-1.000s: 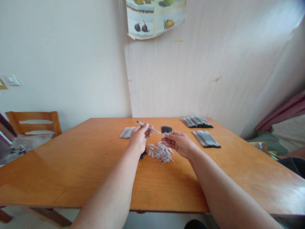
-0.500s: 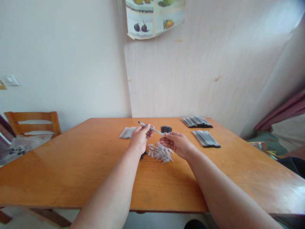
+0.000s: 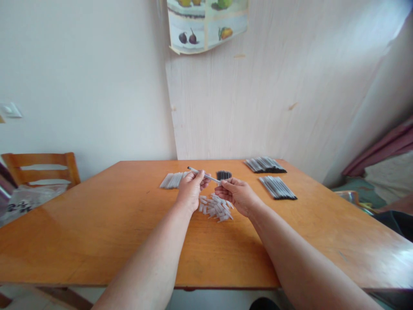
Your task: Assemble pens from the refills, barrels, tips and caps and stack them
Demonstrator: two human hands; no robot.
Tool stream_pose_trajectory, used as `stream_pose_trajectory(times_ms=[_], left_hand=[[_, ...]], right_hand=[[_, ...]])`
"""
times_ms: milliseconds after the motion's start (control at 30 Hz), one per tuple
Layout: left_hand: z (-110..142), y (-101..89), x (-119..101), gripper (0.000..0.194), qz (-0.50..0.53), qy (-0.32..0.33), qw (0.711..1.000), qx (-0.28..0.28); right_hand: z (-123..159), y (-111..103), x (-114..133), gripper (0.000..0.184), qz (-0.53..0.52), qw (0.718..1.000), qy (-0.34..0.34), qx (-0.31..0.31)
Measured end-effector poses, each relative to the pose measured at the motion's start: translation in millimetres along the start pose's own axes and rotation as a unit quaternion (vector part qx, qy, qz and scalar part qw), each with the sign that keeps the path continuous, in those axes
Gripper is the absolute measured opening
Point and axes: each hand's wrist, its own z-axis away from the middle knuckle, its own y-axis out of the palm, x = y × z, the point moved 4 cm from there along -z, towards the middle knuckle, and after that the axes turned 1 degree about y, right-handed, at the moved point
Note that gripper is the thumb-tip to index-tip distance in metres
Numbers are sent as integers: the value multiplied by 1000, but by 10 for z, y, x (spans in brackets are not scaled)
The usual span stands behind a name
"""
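Fingers [image 3: 200, 175] of the left hand [image 3: 189, 190] clamp a pen [image 3: 211, 178] while the right hand [image 3: 239, 194] pinches its tip, seemingly to steady it; white caps [image 3: 215, 208] lie below on the counter [image 3: 222, 262], likely for easy reach; pen rows [image 3: 276, 187] sit farther back.

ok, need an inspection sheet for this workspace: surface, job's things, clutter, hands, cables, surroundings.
Surface: wooden table, glare at its right edge.
Job's things: pen held above the table; loose pile of small whitish pieces; row of pale tubes; dark bundle; far pen row and near pen row at right, both black-ended.
Clutter: clear plastic bag by the chair.
Left hand: gripping the pen.
Right hand: fingertips at the pen's other end; exact grip too small to tell.
Cables: nothing seen.
Surroundings: chair at left; fruit picture and switch on the wall.
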Motion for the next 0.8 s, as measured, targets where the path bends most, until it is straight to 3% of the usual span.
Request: stream_pose_trajectory(times_ms=[800], left_hand=[[53,96,59,25,43,-15,999,5]], right_hand=[[0,-36,56,13,-8,999,-37,-12]])
